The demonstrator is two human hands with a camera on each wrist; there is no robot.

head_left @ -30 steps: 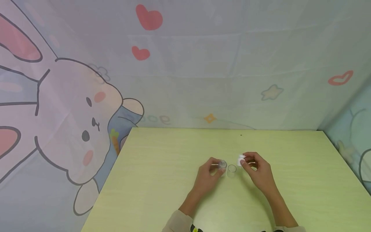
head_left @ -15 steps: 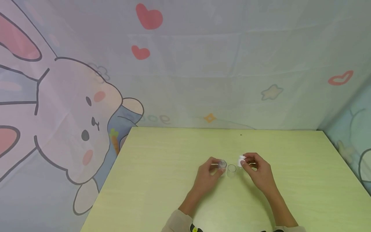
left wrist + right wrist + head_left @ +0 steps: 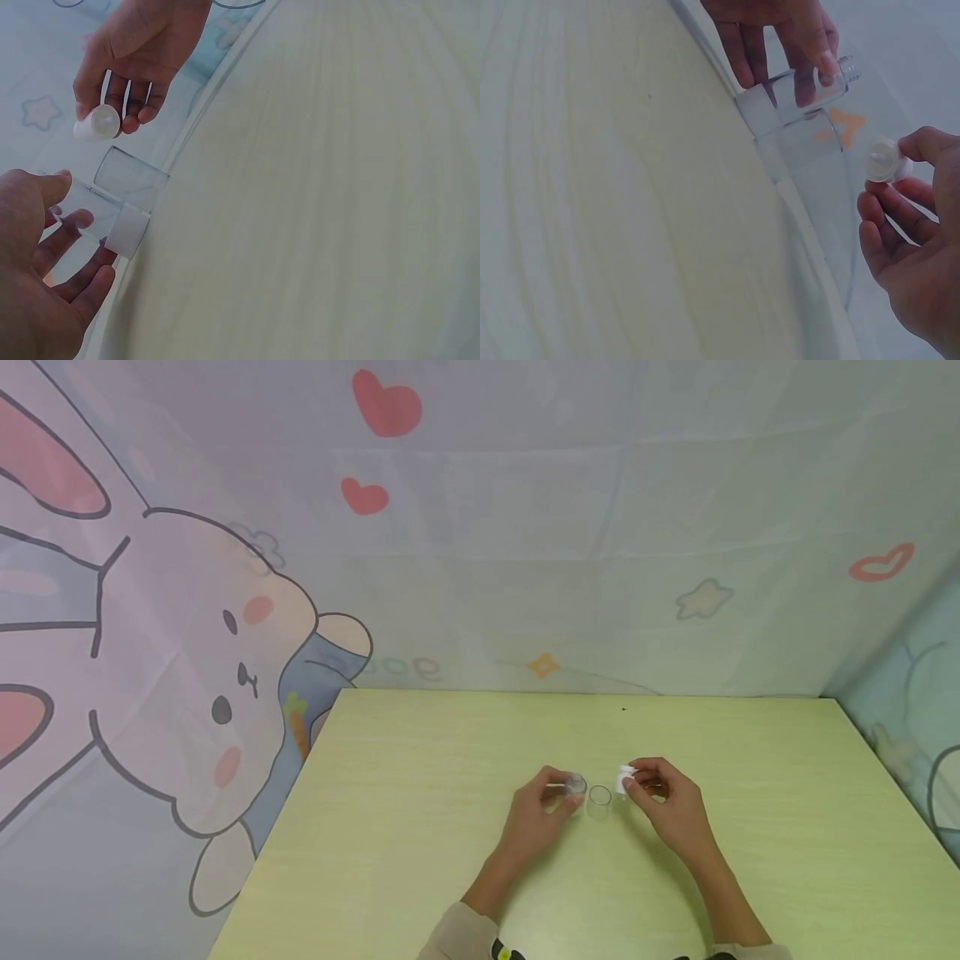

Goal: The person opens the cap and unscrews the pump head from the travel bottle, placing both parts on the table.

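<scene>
My left hand (image 3: pixel 534 814) grips a small clear bottle (image 3: pixel 786 86) between thumb and fingers. The bottle is upright on the table, with a white band (image 3: pixel 127 231) round its base and a bare threaded neck (image 3: pixel 850 67). Right beside it stands a clear, open-topped cylinder (image 3: pixel 599 808), like a cup or overcap, touched by neither hand. On its other side my right hand (image 3: pixel 672 810) pinches a white cap (image 3: pixel 623 779) between thumb and fingertips, held above the table. The cap's hollow underside (image 3: pixel 883 159) shows in the right wrist view.
Both forearms reach over a pale yellow-green table (image 3: pixel 420 793). A tiny dark speck (image 3: pixel 624 709) lies near its back edge. Behind the table hangs a printed cloth (image 3: pixel 487 527) with a rabbit and hearts.
My right hand has sunk very slightly with the white cap in its fingers. The left hand, bottle and clear cylinder stay where they were.
</scene>
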